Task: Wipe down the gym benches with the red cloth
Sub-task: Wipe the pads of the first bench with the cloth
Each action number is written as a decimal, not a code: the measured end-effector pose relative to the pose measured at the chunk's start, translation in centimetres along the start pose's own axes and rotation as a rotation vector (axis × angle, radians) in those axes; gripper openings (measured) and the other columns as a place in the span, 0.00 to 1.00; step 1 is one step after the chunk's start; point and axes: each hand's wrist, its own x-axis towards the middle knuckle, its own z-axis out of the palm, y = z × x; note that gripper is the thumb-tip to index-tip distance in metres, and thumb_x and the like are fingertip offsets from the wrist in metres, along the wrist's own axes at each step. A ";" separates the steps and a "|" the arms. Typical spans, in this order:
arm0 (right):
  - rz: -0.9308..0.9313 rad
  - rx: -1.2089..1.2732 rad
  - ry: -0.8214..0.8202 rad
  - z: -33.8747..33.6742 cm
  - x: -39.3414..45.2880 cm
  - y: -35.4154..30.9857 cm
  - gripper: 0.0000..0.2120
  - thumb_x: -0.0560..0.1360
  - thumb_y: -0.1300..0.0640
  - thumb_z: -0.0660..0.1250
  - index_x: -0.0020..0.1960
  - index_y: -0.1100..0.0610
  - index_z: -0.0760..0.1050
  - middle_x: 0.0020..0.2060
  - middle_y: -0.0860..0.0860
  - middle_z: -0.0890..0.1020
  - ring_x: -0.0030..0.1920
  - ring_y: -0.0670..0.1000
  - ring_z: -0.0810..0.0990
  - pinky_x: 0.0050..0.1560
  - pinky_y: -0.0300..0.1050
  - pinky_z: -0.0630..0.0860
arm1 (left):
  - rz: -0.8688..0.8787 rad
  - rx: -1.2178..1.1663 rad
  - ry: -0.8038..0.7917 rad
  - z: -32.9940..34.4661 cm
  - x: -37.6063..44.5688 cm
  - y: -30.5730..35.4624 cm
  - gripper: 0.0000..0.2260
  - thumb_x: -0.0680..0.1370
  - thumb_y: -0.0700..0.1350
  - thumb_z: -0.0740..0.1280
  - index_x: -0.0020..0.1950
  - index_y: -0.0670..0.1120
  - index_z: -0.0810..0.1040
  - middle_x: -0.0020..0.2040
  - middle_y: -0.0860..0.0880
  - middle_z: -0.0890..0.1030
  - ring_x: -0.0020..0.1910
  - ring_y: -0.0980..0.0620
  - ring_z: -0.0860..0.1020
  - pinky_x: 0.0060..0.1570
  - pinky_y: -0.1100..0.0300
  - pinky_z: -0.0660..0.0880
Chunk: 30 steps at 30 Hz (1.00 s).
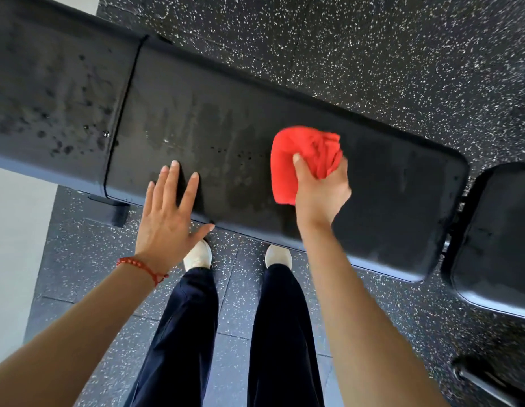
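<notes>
A long black padded gym bench (pixel 387 183) runs across the view from upper left to right. Wet streaks and droplets mark its middle and the adjoining pad (pixel 55 92) on the left. My right hand (pixel 320 189) grips a bunched red cloth (pixel 302 160) and presses it on the bench pad, right of centre. My left hand (pixel 167 218) lies flat with fingers spread on the near edge of the same pad, left of the cloth, holding nothing. A red bead bracelet sits on that wrist.
A second black pad (pixel 496 239) stands at the right, just past the bench's end. Speckled black rubber floor (pixel 373 54) surrounds everything. My legs and white shoes (pixel 198 255) stand close against the bench's near side. A pale floor area lies at the left.
</notes>
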 end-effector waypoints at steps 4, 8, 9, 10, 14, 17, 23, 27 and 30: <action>-0.048 -0.037 0.025 1.8 2.2 -1.6 0.19 0.67 0.52 0.74 0.50 0.62 0.73 0.45 0.57 0.82 0.46 0.58 0.80 0.42 0.39 0.66 | 0.002 0.002 0.025 0.4 0.1 0.2 0.40 0.68 0.54 0.74 0.72 0.38 0.62 0.72 0.31 0.59 0.70 0.33 0.57 0.66 0.37 0.57; -0.037 -0.017 -0.020 1.0 -0.1 -0.5 0.17 0.68 0.52 0.74 0.50 0.60 0.73 0.44 0.55 0.82 0.44 0.56 0.79 0.41 0.36 0.66 | 0.003 -0.013 0.036 0.5 0.0 0.2 0.39 0.69 0.56 0.71 0.72 0.38 0.62 0.72 0.31 0.58 0.71 0.33 0.57 0.67 0.37 0.56; -0.026 -0.013 -0.050 0.8 -0.9 -0.2 0.16 0.68 0.52 0.74 0.49 0.59 0.73 0.43 0.55 0.82 0.43 0.55 0.79 0.42 0.37 0.68 | 0.003 -0.014 0.038 0.5 0.0 0.2 0.38 0.70 0.56 0.70 0.72 0.38 0.62 0.72 0.31 0.59 0.71 0.33 0.57 0.67 0.37 0.56; -0.020 -0.016 -0.082 0.6 -1.8 0.0 0.16 0.67 0.53 0.74 0.49 0.59 0.73 0.42 0.54 0.82 0.42 0.54 0.79 0.41 0.37 0.69 | 0.002 -0.014 0.038 0.5 0.0 0.2 0.38 0.70 0.57 0.69 0.72 0.38 0.62 0.72 0.31 0.59 0.71 0.33 0.57 0.67 0.37 0.56; 0.040 -0.009 -0.186 -0.2 -6.8 1.6 0.15 0.67 0.54 0.75 0.48 0.57 0.74 0.39 0.50 0.80 0.38 0.48 0.78 0.38 0.27 0.68 | -0.008 -0.020 0.030 0.5 0.0 0.3 0.36 0.73 0.61 0.63 0.72 0.39 0.62 0.72 0.32 0.59 0.71 0.34 0.57 0.67 0.37 0.58; 0.030 0.008 -0.208 -0.3 -9.6 2.3 0.16 0.65 0.53 0.74 0.49 0.57 0.75 0.39 0.51 0.81 0.38 0.48 0.78 0.38 0.23 0.68 | -0.012 -0.027 0.037 0.6 0.0 0.2 0.37 0.71 0.58 0.70 0.72 0.39 0.63 0.72 0.32 0.59 0.71 0.35 0.56 0.67 0.37 0.58; 0.027 0.032 -0.167 1.5 -7.6 0.9 0.16 0.64 0.51 0.73 0.48 0.56 0.75 0.41 0.52 0.82 0.38 0.47 0.78 0.39 0.27 0.70 | -0.011 -0.026 0.039 0.5 0.0 0.0 0.40 0.67 0.54 0.75 0.72 0.39 0.63 0.72 0.33 0.59 0.71 0.36 0.56 0.67 0.39 0.56; -0.052 0.025 -0.100 3.7 -4.9 -1.4 0.17 0.65 0.55 0.75 0.49 0.60 0.75 0.42 0.55 0.83 0.42 0.53 0.80 0.41 0.31 0.68 | -0.014 -0.028 0.034 0.3 0.0 0.0 0.39 0.67 0.54 0.74 0.71 0.39 0.64 0.72 0.33 0.60 0.71 0.36 0.57 0.67 0.39 0.57; -0.093 0.010 -0.074 5.5 -2.2 -3.2 0.19 0.65 0.54 0.75 0.51 0.61 0.75 0.45 0.55 0.83 0.46 0.56 0.80 0.45 0.37 0.68 | -0.011 -0.032 0.041 0.1 0.1 0.0 0.36 0.68 0.52 0.74 0.71 0.39 0.66 0.71 0.33 0.61 0.70 0.35 0.59 0.67 0.39 0.57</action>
